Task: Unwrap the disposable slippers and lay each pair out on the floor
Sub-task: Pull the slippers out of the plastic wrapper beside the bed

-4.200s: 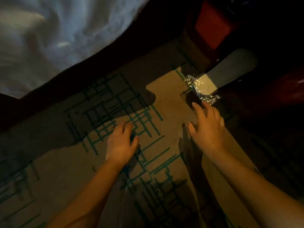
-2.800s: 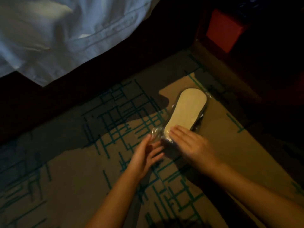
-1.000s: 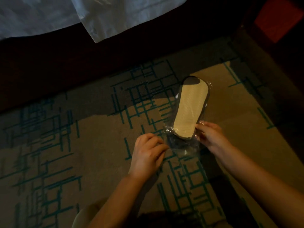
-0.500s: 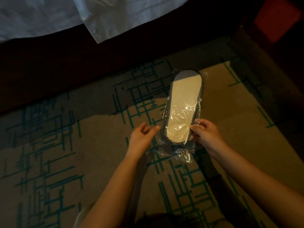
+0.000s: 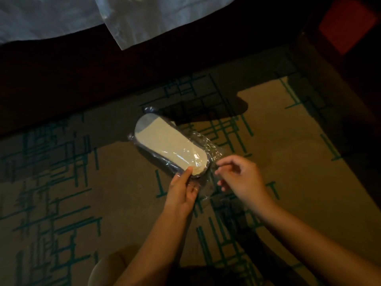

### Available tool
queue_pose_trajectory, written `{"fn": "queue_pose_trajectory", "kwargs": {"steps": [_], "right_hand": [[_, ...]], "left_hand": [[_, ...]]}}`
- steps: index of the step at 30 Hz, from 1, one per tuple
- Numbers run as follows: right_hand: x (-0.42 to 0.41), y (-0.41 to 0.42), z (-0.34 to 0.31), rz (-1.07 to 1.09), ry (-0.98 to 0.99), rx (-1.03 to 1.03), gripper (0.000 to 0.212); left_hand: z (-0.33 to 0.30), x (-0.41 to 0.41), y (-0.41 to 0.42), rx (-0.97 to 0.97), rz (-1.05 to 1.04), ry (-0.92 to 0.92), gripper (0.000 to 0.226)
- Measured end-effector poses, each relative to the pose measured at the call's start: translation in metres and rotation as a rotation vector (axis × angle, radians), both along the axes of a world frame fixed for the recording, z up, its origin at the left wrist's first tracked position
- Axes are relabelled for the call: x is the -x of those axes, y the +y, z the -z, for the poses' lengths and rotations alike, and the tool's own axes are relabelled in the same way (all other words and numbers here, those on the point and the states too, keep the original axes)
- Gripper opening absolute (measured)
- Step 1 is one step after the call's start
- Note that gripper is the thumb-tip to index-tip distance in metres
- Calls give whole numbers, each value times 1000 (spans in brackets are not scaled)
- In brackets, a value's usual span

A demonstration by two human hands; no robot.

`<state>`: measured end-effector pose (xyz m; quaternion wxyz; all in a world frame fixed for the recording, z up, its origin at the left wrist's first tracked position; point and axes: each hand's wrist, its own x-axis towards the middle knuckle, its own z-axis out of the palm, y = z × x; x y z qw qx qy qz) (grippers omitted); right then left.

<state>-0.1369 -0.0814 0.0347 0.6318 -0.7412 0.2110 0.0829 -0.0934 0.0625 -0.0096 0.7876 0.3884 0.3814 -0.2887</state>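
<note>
From the head view, your left hand (image 5: pixel 181 193) pinches the near end of the wrapped slippers (image 5: pixel 171 145) just above the carpet (image 5: pixel 288 182) — keep that grip firm while your right hand (image 5: pixel 241 178), fingers curled at the loose plastic wrapper (image 5: pixel 208 145), peels it open — gently.

A tan carpet (image 5: pixel 107 195) with a pattern of crossing teal lines covers the floor, lit in patches and dim elsewhere. White bed linen (image 5: pixel 144 15) hangs over a dark bed base (image 5: pixel 82 75) at the top. A red panel (image 5: pixel 346 23) sits at upper right.
</note>
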Motion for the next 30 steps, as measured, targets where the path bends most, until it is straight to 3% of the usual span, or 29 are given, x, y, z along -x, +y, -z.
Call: {"fn": "queue_pose_trajectory", "kwargs": {"steps": [3,8,14,20,25,30], "right_hand": [[0,9,13,70,132,-117,20],[-4,15,19,220,144,-237,23],[-5,7,25,368,240,-400,18],[-9,-8,28,300,296,-489,30],[-8,-16,36,292,308,-527,33],[-4,-25,45,396,319,-564,29]], "left_hand": [[-2,4,-3,41,-27,-5,6],[-1,12,-14,44,32,-48,6],[-3,13,-13,-65,244,10,4],[5,0,14,65,-144,84,48],[-3,-22,30,61,-274,73,48],[-9,-53,56,-76,-320,-5,43]]}}
